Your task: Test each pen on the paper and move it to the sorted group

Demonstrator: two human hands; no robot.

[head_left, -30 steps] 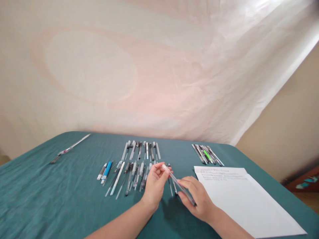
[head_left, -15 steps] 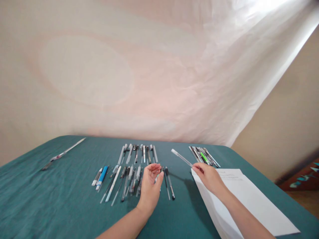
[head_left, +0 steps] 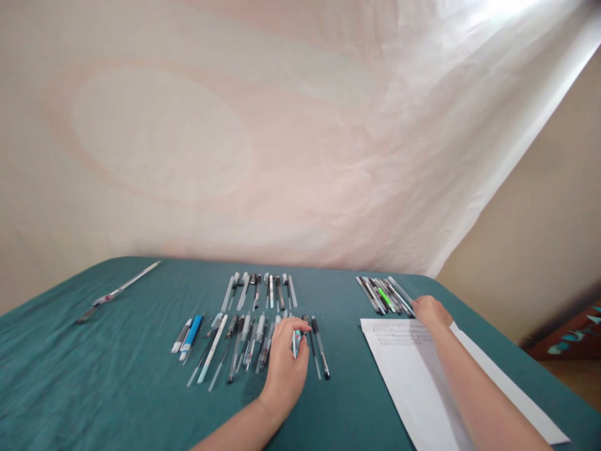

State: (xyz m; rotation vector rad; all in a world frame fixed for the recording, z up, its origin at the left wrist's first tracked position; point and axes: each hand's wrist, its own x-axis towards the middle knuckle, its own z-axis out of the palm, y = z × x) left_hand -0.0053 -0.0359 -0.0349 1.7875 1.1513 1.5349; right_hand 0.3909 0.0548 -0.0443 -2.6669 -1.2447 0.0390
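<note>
My left hand (head_left: 284,360) rests on the teal tablecloth (head_left: 117,382) with its fingers curled round a pen with a blue-green barrel (head_left: 297,341) in the near row of pens (head_left: 239,344). My right hand (head_left: 430,311) lies at the far edge of the white paper sheet (head_left: 422,376), its fingers against the right-hand group of pens (head_left: 385,294), which includes a green one (head_left: 387,296). The fingers of that hand are mostly hidden. A second row of pens (head_left: 260,289) lies farther back.
Two black pens (head_left: 319,354) lie just right of my left hand. A long thin tool (head_left: 117,291) lies at the far left of the table. A pale cloth backdrop (head_left: 282,125) hangs behind the table. The table's right edge drops off beyond the paper.
My right hand carried the clear pen away from my left hand to the right-hand group, and the pen no longer shows in it. My left hand dropped onto the near row and closed on a pen.
</note>
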